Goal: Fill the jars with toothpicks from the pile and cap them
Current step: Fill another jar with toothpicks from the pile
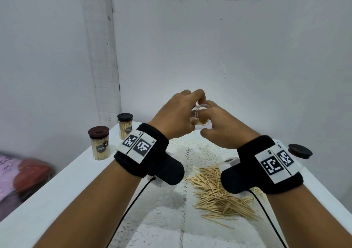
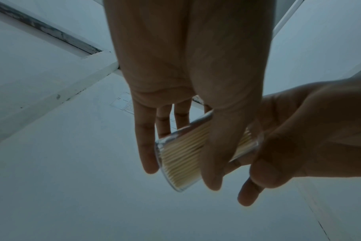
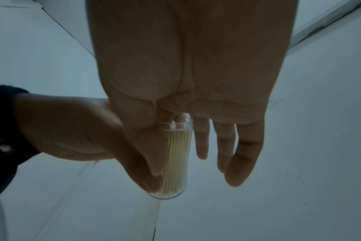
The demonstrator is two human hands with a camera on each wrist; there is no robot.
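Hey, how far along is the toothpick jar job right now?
Done: two capped jars stand full at the table's left edge. In hand: the left hand holds a third, clear jar, uncapped and already well filled with toothpicks, while the right hand reaches a finger into its mouth. Left: a loose pile of toothpicks lies on the table, and a dark cap waits at the right.

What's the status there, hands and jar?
Left hand grips open jar, part-filled. Right hand at its mouth, forefinger inside. Loose lid waits right. Nothing blocking.
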